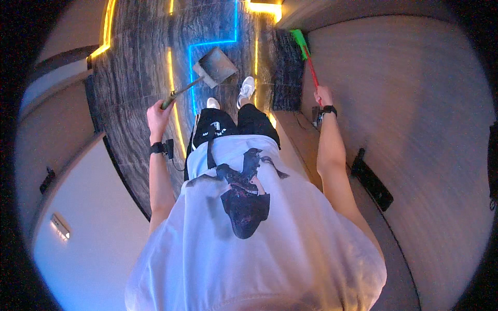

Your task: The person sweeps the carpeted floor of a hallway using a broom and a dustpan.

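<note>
My left hand (158,118) grips the handle of a long-handled dustpan (219,66). Its pan hangs or rests a little ahead of my feet; whether it touches the floor I cannot tell. On the other side, my right hand (323,95) is closed around the red stick of a broom (312,72). Green bristles (298,43) at the broom's far end lie by the foot of the right wall. Dark straps with small devices sit on both wrists.
Dark streaked stone-look floor (140,77) runs ahead, crossed by yellow light strips (174,116) and a blue light strip (213,42). A curved-looking wall (408,97) stands close on the right, with a black wall-mounted object (372,180). A white panel (93,217) is on the left.
</note>
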{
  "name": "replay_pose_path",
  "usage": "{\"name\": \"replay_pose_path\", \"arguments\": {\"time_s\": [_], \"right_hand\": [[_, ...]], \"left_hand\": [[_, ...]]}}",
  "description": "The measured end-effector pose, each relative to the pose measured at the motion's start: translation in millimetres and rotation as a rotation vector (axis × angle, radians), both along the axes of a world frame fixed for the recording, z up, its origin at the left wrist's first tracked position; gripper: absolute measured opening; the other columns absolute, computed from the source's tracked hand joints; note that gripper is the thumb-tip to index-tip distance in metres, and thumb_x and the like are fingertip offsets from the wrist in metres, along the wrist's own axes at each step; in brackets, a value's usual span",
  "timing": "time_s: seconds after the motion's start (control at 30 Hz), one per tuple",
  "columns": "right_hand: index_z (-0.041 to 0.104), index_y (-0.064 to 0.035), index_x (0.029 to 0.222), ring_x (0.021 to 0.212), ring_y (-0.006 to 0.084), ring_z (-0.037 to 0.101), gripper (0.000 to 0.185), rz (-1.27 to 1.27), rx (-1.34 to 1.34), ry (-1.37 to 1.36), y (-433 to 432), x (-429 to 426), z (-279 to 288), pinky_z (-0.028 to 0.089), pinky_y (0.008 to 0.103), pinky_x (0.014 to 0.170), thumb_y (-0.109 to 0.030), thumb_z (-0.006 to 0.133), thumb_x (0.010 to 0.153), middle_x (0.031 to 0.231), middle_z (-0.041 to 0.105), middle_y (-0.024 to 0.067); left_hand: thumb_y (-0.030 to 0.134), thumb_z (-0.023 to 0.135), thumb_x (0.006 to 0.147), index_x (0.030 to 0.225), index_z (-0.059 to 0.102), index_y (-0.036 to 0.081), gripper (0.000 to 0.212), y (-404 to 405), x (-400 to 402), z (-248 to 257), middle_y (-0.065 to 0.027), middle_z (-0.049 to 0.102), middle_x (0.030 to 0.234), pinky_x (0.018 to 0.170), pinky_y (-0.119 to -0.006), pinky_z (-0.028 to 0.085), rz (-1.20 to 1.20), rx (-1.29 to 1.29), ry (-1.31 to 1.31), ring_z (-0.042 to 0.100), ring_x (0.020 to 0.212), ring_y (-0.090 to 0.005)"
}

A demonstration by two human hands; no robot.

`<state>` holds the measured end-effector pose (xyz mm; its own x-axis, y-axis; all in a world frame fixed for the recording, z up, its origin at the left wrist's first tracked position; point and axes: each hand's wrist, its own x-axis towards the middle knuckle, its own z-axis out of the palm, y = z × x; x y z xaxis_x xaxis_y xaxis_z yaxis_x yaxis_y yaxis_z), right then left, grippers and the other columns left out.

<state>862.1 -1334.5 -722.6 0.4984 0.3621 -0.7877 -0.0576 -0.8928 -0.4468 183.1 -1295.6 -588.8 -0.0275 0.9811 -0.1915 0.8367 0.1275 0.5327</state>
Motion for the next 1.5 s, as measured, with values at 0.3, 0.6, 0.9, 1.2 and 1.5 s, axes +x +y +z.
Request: {"name": "replay_pose_path", "arguments": {"time_s": [0.3, 0.6, 0.9, 1.2, 1.5], "right_hand": [[0.068, 0.0052, 0.101, 0.071, 0.0348, 0.071, 0.03, 0.312, -0.198, -0.348, -30.0, -21.7, -67.2, 0.055, 0.0452, 0.057, -0.02, 0.055, 0.09, 0.085, 0.071, 0.0237], [0.063, 0.0037, 0.09, 0.04, 0.014, 0.044, 0.028, 0.009, 0.039, 0.133, -152.1, -81.5, -43.9, 0.033, 0.0324, 0.036, -0.022, 0.056, 0.1, 0.057, 0.05, 0.0038], [0.061, 0.0038, 0.098, 0.041, 0.0067, 0.035, 0.031, -0.422, 0.013, 0.364, -185.0, -78.1, -36.4, 0.026, 0.0216, 0.035, -0.026, 0.055, 0.105, 0.061, 0.045, -0.0015], [0.053, -0.0009, 0.079, 0.039, 0.0147, 0.041, 0.014, -0.326, 0.178, 0.144, -139.8, -79.6, -32.6, 0.029, 0.0301, 0.034, -0.006, 0.048, 0.091, 0.055, 0.043, 0.0038], [0.061, 0.0021, 0.08, 0.041, 0.0143, 0.047, 0.022, 0.092, 0.007, 0.194, -135.8, -166.1, -7.1, 0.035, 0.0329, 0.037, -0.015, 0.058, 0.094, 0.055, 0.052, 0.0046]], "left_hand": [[0.039, 0.08, 0.087, 0.084, 0.07, 0.002, 0.038, -33.3, 7.8, -18.1, -0.022, 0.062, 0.07, 0.06, -0.045, 0.05, -0.03, 0.051, -0.057, 0.063, 0.066, -0.0416], [0.039, 0.076, 0.089, 0.088, 0.071, 0.005, 0.034, -8.7, 12.4, -31.2, -0.02, 0.066, 0.073, 0.062, -0.047, 0.052, -0.211, -0.006, 0.115, 0.067, 0.07, -0.0396], [0.038, 0.074, 0.09, 0.09, 0.07, 0.008, 0.03, -48.1, -6.0, -59.1, -0.02, 0.067, 0.075, 0.064, -0.048, 0.053, -0.364, 0.052, 0.177, 0.068, 0.073, -0.04], [0.038, 0.073, 0.091, 0.095, 0.072, 0.009, 0.03, -70.8, -24.9, -61.8, -0.0178, 0.067, 0.073, 0.061, -0.047, 0.052, -0.302, 0.057, 0.199, 0.067, 0.068, -0.0384], [0.039, 0.074, 0.091, 0.086, 0.067, 0.006, 0.034, -66.1, -23.6, -72.6, -0.0208, 0.065, 0.072, 0.063, -0.05, 0.052, -0.196, 0.052, 0.107, 0.066, 0.071, -0.0418]]}}
